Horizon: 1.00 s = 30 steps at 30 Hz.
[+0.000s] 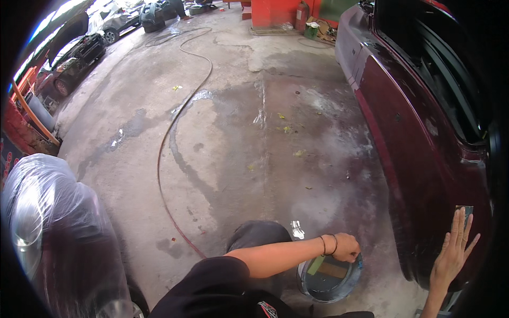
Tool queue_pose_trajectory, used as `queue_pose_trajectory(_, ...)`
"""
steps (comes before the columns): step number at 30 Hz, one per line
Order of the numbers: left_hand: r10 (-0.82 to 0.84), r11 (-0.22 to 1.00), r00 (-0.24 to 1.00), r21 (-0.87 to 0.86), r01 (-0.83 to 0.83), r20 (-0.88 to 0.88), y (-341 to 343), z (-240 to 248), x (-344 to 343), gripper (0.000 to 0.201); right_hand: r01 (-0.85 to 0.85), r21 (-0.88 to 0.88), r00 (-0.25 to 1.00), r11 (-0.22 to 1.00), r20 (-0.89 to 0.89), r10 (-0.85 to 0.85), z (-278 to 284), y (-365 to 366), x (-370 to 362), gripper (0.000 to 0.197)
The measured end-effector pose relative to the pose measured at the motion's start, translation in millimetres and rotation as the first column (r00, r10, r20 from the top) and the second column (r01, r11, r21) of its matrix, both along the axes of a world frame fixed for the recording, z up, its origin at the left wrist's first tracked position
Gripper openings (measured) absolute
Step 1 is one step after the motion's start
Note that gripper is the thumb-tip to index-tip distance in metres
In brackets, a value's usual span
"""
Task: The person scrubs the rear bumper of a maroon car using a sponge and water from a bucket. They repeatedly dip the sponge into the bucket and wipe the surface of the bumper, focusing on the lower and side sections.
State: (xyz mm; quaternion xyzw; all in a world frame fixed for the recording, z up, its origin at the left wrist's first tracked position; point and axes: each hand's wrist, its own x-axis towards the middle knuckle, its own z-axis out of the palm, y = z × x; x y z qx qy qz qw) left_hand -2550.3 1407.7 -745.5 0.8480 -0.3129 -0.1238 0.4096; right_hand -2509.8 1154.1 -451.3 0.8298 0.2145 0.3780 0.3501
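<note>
My left arm reaches across to the right, and my left hand (347, 247) is closed over the far rim of a round grey bucket (304, 281). Whatever its fingers hold, if anything, is hidden. Inside the bucket are greyish water, a light green strip (316, 264) and a brown flat piece (333, 271). At the far right my right hand (450, 254) lies flat with spread fingers against the dark red car body (424, 180). Under its fingertips is a small dark rectangular sheet, apparently sandpaper (465, 209), pressed to the panel.
A plastic-wrapped vehicle (53, 228) stands close on the left. A long hose (160, 159) curves over the stained concrete floor (228, 143). Farther off are a dark car with its hood raised (71, 63), a fire extinguisher (301, 16) and a red wall (270, 13).
</note>
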Motion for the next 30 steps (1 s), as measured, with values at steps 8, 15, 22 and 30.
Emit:
queue_pose_trajectory(8,0.068,0.992,0.998,0.105,-0.068,0.002,-3,-8,3,0.020,-0.177,0.126,0.984,0.976,-0.006,0.179,-21,117,73,0.055)
queue_pose_trajectory(15,0.126,0.992,0.992,0.021,-0.125,-0.028,30,-8,5,0.022,0.169,0.026,0.973,0.985,0.155,-0.171,-18,-41,-25,0.053)
queue_pose_trajectory(22,0.251,0.917,0.967,0.307,-0.254,0.048,37,-15,0,0.063,0.042,0.178,0.997,0.983,0.049,-0.051,-19,50,30,0.053)
queue_pose_trajectory(30,0.239,0.916,0.771,0.400,0.022,-0.590,13,-102,7,0.104,-0.025,0.497,0.701,0.868,-0.610,0.369,-128,68,-84,0.049)
